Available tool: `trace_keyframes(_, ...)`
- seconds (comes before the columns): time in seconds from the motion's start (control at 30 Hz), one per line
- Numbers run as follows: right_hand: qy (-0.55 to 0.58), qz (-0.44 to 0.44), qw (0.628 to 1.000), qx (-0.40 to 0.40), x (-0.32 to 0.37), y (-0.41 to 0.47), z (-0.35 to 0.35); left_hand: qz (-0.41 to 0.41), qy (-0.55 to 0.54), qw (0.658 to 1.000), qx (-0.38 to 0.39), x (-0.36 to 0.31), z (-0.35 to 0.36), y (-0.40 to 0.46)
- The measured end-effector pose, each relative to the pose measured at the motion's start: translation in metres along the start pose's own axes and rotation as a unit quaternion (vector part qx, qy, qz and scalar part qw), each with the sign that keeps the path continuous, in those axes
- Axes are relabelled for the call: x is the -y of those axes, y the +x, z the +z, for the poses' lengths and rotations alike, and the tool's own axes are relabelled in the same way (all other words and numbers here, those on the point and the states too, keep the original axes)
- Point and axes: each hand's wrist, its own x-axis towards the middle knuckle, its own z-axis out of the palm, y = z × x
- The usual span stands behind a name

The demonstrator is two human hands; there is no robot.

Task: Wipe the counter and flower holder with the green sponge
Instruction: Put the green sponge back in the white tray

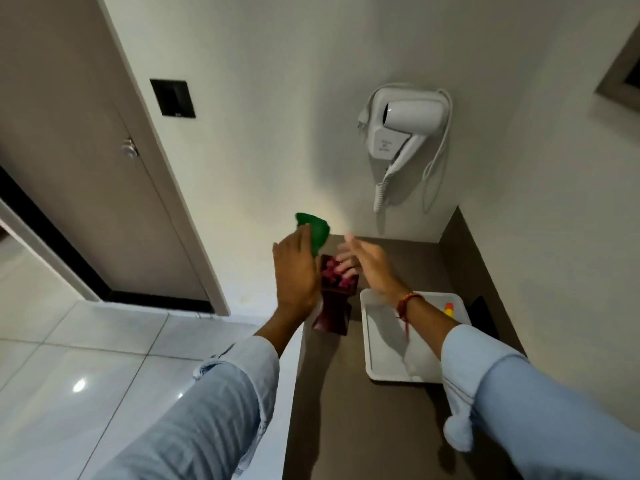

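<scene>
A dark red flower holder with pink-purple flowers stands on the brown counter near its left edge. My left hand is raised just left of the flowers and grips a green sponge, which sticks up above the fingers. My right hand hovers over the right side of the flowers with its fingers spread and nothing in it. Whether the fingertips touch the flowers is unclear.
A white tray lies on the counter right of the holder, with a small yellow and red item at its far corner. A white hair dryer hangs on the wall above. A door and tiled floor are at left.
</scene>
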Motion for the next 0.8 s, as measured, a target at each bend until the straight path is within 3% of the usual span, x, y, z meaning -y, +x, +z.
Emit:
trace_keyframes(0.07, 0.260, 0.103, 0.960, 0.033, 0.016, 0.007, 0.010, 0.093, 0.091, 0.990, 0.061, -0.013, 0.005, -0.005)
trace_keyframes(0.1, 0.338, 0.131, 0.932, 0.012, 0.021, 0.009, 0.004, 0.134, 0.113, 0.981, 0.081, -0.020, 0.008, -0.006)
trace_keyframes(0.2, 0.392, 0.146, 0.906, -0.071, 0.014, 0.001, -0.022, 0.176, 0.090, 0.976, 0.096, -0.034, 0.019, -0.012)
trace_keyframes(0.27, 0.371, 0.159, 0.904, -0.145, -0.003, -0.011, -0.039, 0.141, 0.012, 0.983, 0.118, -0.044, 0.028, -0.019)
trace_keyframes(0.37, 0.419, 0.168, 0.869, -0.204, -0.030, -0.030, -0.058, 0.041, -0.119, 0.980, 0.152, -0.056, 0.042, -0.035)
trace_keyframes(0.43, 0.460, 0.163, 0.841, -0.233, -0.050, -0.042, -0.071, -0.012, -0.195, 0.965, 0.177, -0.069, 0.057, -0.042)
trace_keyframes(0.5, 0.481, 0.163, 0.828, -0.238, -0.066, -0.053, -0.078, -0.072, -0.298, 0.926, 0.220, -0.083, 0.068, -0.046)
trace_keyframes(0.57, 0.457, 0.173, 0.842, -0.229, -0.084, -0.060, -0.081, -0.122, -0.348, 0.898, 0.240, -0.092, 0.084, -0.054)
trace_keyframes(0.6, 0.414, 0.187, 0.862, -0.226, -0.092, -0.063, -0.079, -0.138, -0.326, 0.905, 0.236, -0.092, 0.091, -0.059)
trace_keyframes(0.7, 0.147, 0.238, 0.937, -0.211, -0.123, -0.065, -0.072, -0.140, -0.214, 0.932, 0.256, -0.081, 0.114, -0.083)
trace_keyframes(0.8, -0.066, 0.290, 0.937, -0.181, -0.157, -0.069, -0.061, -0.122, -0.107, 0.934, 0.318, -0.070, 0.135, -0.108)
